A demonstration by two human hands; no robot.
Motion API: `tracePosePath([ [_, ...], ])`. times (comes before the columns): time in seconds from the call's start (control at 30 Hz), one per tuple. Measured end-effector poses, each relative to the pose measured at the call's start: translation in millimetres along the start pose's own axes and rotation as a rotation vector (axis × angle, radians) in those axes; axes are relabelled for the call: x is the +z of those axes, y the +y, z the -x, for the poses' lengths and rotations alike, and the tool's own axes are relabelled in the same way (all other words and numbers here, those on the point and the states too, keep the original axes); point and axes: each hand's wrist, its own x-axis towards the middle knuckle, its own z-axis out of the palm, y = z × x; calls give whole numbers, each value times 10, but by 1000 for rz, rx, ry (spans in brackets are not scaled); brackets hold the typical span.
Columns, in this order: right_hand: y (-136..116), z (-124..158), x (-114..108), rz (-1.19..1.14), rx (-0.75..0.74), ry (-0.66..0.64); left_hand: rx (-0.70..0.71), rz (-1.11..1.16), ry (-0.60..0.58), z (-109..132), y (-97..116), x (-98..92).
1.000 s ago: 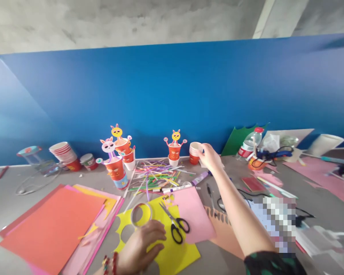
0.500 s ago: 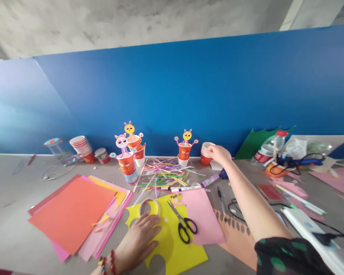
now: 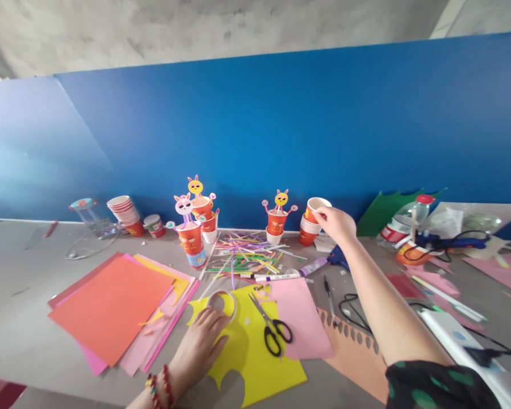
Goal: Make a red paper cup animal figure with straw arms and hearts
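My right hand (image 3: 337,226) pinches the rim of a red paper cup (image 3: 311,213), lifted partway out of a stack of paper cups (image 3: 309,232) against the blue panel. My left hand (image 3: 202,342) lies with its fingers spread on the yellow paper (image 3: 255,363), its fingertips touching a roll of tape (image 3: 233,307). Black-handled scissors (image 3: 272,326) rest with blades spread across the yellow paper, beside a pink sheet (image 3: 309,321). Two cup figures (image 3: 190,236) with animal heads stand left of the straws, and another cup figure (image 3: 276,222) is left of the stack.
Thin coloured straws (image 3: 247,255) are scattered at the middle back. Stacked coloured sheets (image 3: 114,307) lie left, with a second cup stack (image 3: 125,215) behind. On the right are a plastic bottle (image 3: 404,221), a blue glue gun (image 3: 460,243) and a black cord (image 3: 357,309).
My right hand has risen, drawing the top cup up from the stack. My left hand has shifted slightly left and stays by the tape. The view has tilted a little.
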Motion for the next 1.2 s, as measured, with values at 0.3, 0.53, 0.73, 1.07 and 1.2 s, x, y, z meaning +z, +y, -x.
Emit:
tracePosePath([
  [0.3,-438,921,-466,-404,-65,306,-51,-52,17,-67,-101,-94],
  [0.53,-930,2067,-286,-817,-106,-292,-127,-56,37,145,-256,-221],
  [0.73,-1190,2276,-153,-859,-185,-494,-170,-13,85,199,-261,-294],
  [1.07,-1455,2359,-143,-1078,-223,-532,-215,1081,-132,-315,259,-96],
  [1.2,-1351,2357,-105,-869,-161,-438,-384,1305,-44,-442,170,6],
])
